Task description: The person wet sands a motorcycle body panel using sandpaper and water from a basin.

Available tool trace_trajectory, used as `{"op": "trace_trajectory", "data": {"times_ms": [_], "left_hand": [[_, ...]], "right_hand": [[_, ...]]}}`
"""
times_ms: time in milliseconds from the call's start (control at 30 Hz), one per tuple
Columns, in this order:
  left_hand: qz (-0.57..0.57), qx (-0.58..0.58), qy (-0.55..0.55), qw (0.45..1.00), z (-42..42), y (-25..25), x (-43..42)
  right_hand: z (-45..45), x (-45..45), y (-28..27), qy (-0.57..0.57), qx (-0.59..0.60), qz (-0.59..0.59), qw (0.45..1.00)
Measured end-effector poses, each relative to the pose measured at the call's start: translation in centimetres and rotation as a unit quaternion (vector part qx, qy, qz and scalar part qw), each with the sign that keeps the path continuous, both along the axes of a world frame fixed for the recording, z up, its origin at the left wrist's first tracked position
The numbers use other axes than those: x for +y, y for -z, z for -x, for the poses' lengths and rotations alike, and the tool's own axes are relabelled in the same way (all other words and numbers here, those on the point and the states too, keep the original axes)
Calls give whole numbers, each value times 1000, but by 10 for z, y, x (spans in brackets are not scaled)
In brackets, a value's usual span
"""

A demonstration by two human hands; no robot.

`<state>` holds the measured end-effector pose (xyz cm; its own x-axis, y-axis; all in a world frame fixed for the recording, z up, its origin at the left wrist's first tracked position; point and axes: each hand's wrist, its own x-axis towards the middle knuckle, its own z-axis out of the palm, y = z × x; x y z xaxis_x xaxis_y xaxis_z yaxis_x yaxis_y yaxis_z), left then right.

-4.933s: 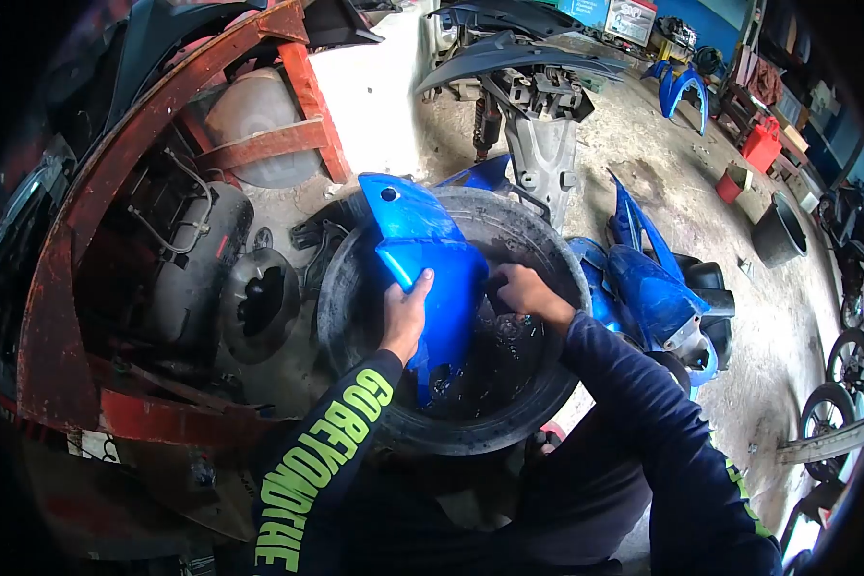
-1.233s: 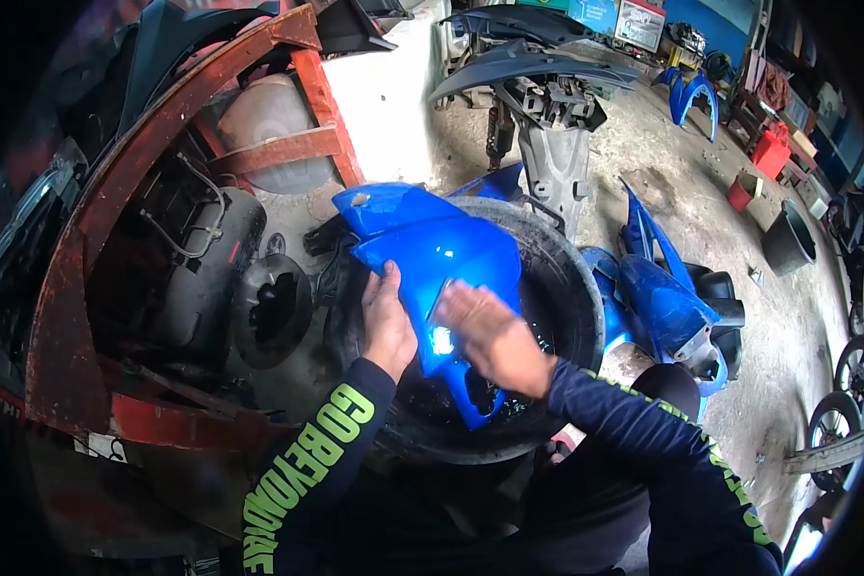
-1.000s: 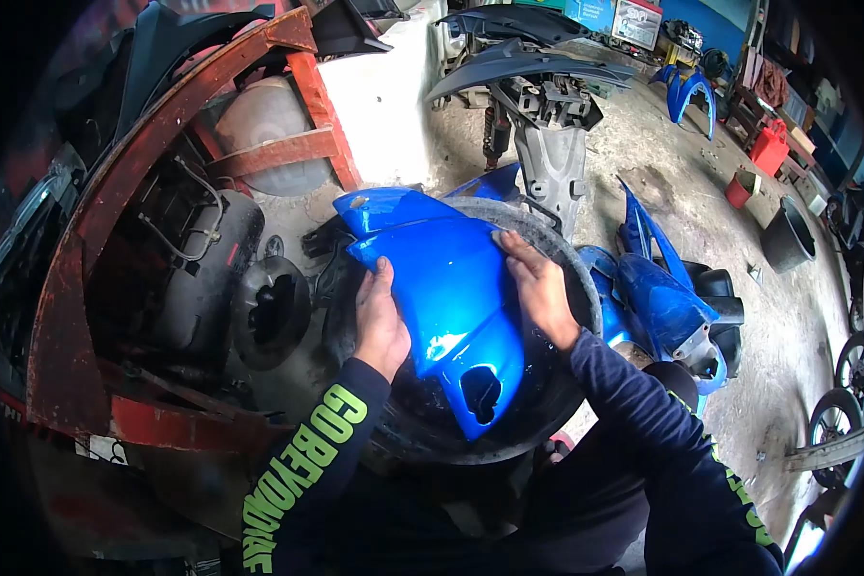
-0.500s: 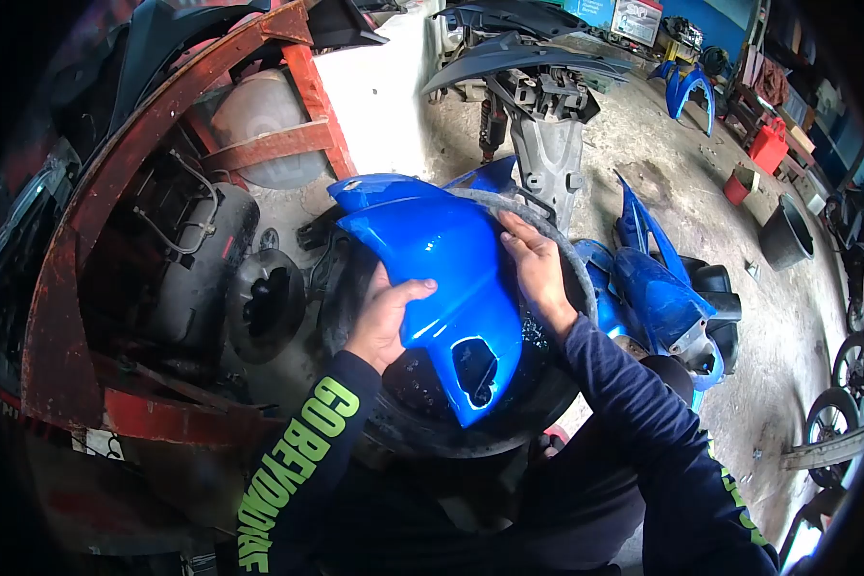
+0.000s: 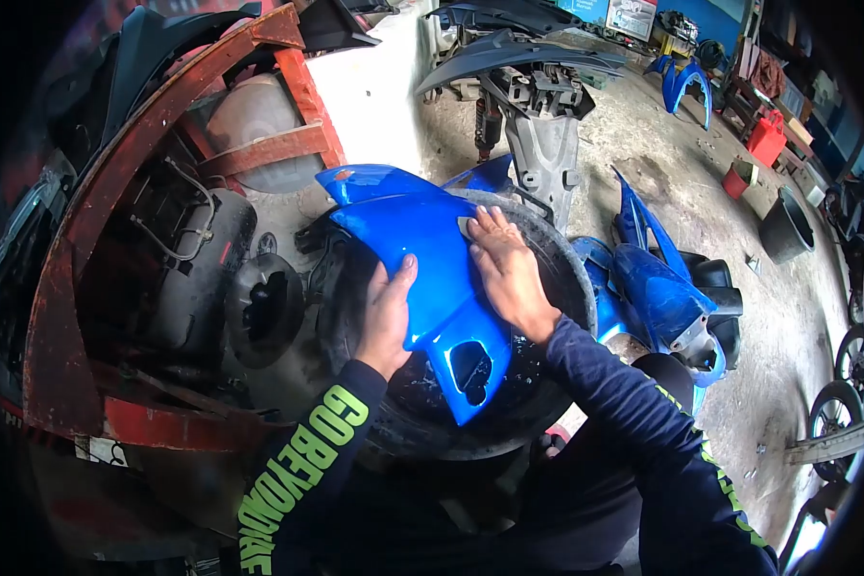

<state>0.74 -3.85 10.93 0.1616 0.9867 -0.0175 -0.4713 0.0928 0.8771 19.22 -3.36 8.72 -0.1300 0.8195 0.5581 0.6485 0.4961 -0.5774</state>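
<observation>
A glossy blue motorcycle body panel [image 5: 422,254], with a cut-out near its lower end, is held over a round black tub [image 5: 574,312] with wet, speckled insides. My left hand [image 5: 388,312] grips the panel's left edge, thumb on top and the other fingers partly hidden. Flat against the panel's upper right side lies my right hand [image 5: 506,267], its fingers stretched out together. A small tan edge, which looks like a piece of sandpaper [image 5: 464,227], shows under those fingertips; the rest of it is covered.
More blue body panels [image 5: 662,298] lie on the floor right of the tub. A rusty red frame [image 5: 67,288] and a black tank [image 5: 206,259] stand left. Ahead is a grey motorcycle part [image 5: 544,154]. A black bucket [image 5: 785,228] stands farther right.
My right hand has moved left and lower, from the panel's right edge onto its face. The panel has shifted and tilted slightly leftward, and the left thumb now points more upward.
</observation>
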Motion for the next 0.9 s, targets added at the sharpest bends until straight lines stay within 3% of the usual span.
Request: {"op": "trace_trajectory", "data": {"times_ms": [67,100,200,267,300,333,400,533,600,733,800,867,900], "left_hand": [[-13,12,11,1000,-1,4,1],[-24,35,-6,999,1,11,4],[-54,38,4,998,2,19,3],[-53,56,9,997,0,7,-4],[-64,59,23,996,0,8,-5],[-66,61,23,996,2,11,-3],[-74,67,14,995,2,20,3],[-72,64,5,995,-2,17,-1],[-69,49,18,996,-2,17,-6],[-108,61,45,991,-3,13,-5],[-115,123,100,981,4,19,-3],[-146,156,123,969,1,31,-4],[-172,192,121,959,0,38,-4]], "right_hand": [[11,-5,1,-46,47,-42,997],[21,-17,2,-84,5,-101,991],[20,-22,3,-109,-6,-102,989],[-5,8,-2,-65,120,51,989],[-15,26,13,11,82,32,996],[-8,20,13,11,85,30,996],[17,-15,11,-90,43,-98,990],[14,-8,10,-62,88,-37,994],[-5,16,12,13,144,61,988],[16,-26,9,-105,89,-13,990],[-3,0,10,-123,122,14,985],[0,15,-2,-46,144,85,985],[5,9,-4,-81,119,43,989]]}}
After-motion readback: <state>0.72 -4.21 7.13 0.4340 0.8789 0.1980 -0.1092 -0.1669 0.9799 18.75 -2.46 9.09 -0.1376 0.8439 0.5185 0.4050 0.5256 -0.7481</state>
